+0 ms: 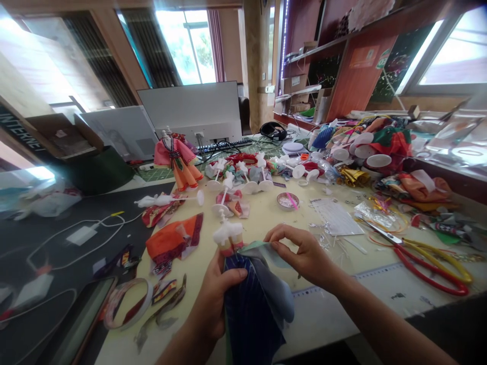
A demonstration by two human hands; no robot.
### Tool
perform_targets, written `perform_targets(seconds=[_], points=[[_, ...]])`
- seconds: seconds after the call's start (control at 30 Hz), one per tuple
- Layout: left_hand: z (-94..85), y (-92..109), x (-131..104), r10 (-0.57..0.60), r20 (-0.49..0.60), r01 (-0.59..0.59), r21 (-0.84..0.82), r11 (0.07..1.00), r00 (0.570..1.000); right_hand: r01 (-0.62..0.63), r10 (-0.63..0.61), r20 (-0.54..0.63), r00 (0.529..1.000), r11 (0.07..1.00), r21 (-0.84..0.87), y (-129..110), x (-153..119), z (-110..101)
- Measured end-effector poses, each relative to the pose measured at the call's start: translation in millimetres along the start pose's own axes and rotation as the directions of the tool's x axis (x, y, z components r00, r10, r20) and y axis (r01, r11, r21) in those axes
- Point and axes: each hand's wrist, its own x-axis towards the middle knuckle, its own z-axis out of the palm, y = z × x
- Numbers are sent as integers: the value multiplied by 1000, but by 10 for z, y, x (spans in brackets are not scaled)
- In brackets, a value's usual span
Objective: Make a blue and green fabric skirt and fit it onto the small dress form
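A small doll figure point(228, 237) with a white torso top stands upright near the middle, wearing a dark blue skirt point(253, 309). My left hand point(218, 286) is wrapped round it at the waist, the thumb lying across the front of the blue cloth. On the right side of the doll, my right hand point(299, 251) pinches the edge of a pale green and grey cloth point(268, 258) between thumb and fingers. This cloth spreads from the doll's waist and hangs down over the blue skirt. The lower end of the skirt runs out of the frame.
Scissors with red and yellow handles point(429, 258) and a ruler point(376, 271) lie right. An orange cloth point(173, 241) and a tape roll point(129, 304) lie left. Behind are a small dish point(287, 201), a dressed doll point(178, 162), white doll figures and a monitor point(194, 111).
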Motion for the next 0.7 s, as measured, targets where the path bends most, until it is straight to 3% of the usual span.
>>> perform_targets(seconds=[0.27, 0.5, 0.7], points=[[54, 36, -5, 11, -38, -11, 0, 1000, 999, 60, -75, -87, 993, 986, -156, -138, -77, 5], [33, 46, -6, 46, -20, -45, 11, 999, 999, 98, -105, -19, 994, 970, -221, -257, -172, 37], [35, 73, -28, 72, -6, -72, 1, 997, 997, 212, -206, 51, 977, 930, -299, -342, -209, 58]])
